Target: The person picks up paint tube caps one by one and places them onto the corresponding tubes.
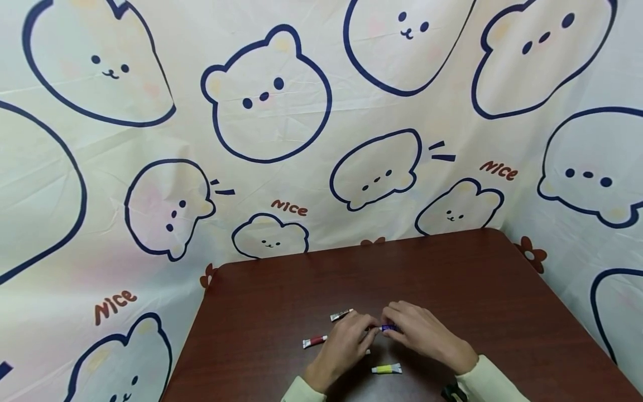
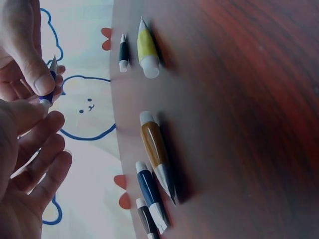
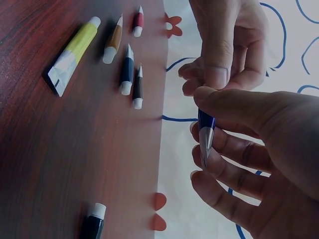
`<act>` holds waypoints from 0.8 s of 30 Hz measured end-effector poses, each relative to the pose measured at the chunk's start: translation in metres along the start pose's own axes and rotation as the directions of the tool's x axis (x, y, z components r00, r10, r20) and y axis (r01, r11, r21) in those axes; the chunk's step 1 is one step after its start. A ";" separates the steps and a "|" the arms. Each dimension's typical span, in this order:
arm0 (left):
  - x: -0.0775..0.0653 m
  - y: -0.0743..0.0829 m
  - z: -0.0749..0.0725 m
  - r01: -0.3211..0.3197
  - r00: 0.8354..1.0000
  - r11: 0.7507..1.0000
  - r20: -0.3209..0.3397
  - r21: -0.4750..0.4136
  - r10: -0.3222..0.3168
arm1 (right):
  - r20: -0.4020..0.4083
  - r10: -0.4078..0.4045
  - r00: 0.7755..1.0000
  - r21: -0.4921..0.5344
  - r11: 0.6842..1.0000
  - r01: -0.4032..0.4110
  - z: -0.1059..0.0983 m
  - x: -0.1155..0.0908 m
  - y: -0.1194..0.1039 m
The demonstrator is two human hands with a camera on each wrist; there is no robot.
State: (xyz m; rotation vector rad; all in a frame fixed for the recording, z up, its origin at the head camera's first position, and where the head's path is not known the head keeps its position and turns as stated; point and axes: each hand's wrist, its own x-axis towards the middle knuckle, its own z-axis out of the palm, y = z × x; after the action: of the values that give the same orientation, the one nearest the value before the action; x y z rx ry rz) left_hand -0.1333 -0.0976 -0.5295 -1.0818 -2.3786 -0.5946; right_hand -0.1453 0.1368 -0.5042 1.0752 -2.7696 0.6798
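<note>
Above the table, a small blue-violet paint tube (image 3: 206, 130) with a crimped silver end is held between both hands. The right hand (image 1: 419, 334) pinches its body between thumb and fingers. At the tube's white cap (image 2: 45, 102), the left hand (image 1: 346, 341) pinches with thumb and forefinger, its other fingers loosely bent. Near the hands lie a yellow paint tube (image 1: 387, 369), a red paint tube (image 1: 315, 341) and a dark paint tube (image 1: 341, 315). The left wrist view also has an ochre paint tube (image 2: 155, 144) and a dark blue paint tube (image 2: 149, 189).
The brown wooden table (image 1: 281, 290) reaches back to a pale cloth (image 1: 281, 184) printed with bear faces. Another dark tube (image 3: 94, 223) lies apart from the group, at the bottom of the right wrist view. Something black (image 1: 454, 392) sits by the right sleeve.
</note>
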 end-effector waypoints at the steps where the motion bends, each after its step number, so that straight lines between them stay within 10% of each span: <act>1: 0.001 0.000 0.000 0.006 1.000 1.000 0.000 -0.002 -0.006 | -0.002 0.000 1.000 -0.006 1.000 0.000 0.000 0.000 0.000; 24: 0.000 -0.001 0.001 0.015 1.000 0.999 0.003 -0.031 -0.015 | -0.021 -0.015 1.000 -0.005 1.000 0.015 0.001 0.000 0.001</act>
State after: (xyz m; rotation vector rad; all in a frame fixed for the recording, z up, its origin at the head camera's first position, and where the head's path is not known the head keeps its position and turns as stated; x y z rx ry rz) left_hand -0.1342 -0.0981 -0.5308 -1.0790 -2.3892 -0.6379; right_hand -0.1457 0.1374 -0.5053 1.0798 -2.7411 0.6789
